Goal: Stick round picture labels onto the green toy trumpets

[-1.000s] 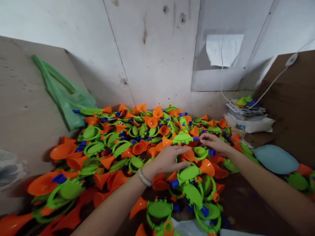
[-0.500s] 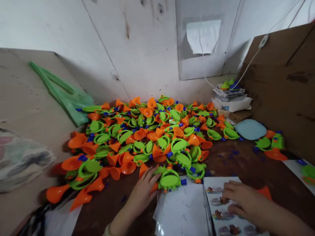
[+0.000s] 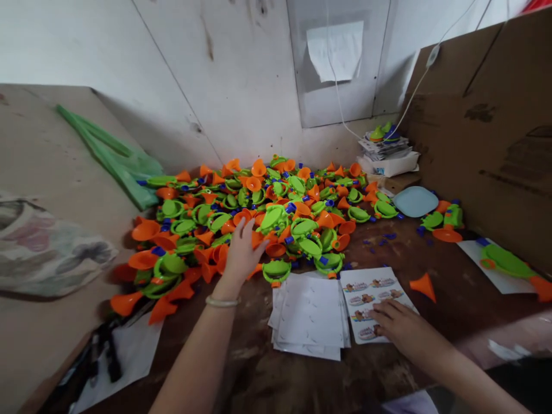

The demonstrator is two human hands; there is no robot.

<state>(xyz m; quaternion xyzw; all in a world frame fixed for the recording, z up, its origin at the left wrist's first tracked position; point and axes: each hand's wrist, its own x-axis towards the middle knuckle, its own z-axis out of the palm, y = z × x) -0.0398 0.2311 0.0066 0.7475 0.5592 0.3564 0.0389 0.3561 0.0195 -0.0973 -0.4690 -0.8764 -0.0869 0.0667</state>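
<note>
A big heap of green and orange toy trumpets (image 3: 259, 213) with blue mouthpieces covers the back of the dark wooden table (image 3: 310, 374). My left hand (image 3: 242, 250) reaches into the heap's front edge, fingers spread over the orange horns, holding nothing. A green trumpet body (image 3: 276, 269) lies just right of it. My right hand (image 3: 399, 326) rests on a sticker sheet (image 3: 371, 293) with small coloured pictures, fingers curled at its lower edge. Beside that sheet lies a stack of white backing sheets (image 3: 310, 313).
A loose orange horn (image 3: 424, 286) lies right of the stickers. A pale blue plate (image 3: 415, 201) and a stack of papers (image 3: 386, 152) stand at the back right by brown cardboard. A green plastic bag (image 3: 116, 161) and patterned cloth (image 3: 43, 247) lie left.
The view has pulled back and tilted down. My left hand moved forward from the table's front into the heap. My right hand stays on the sticker sheet, now lower on it.
</note>
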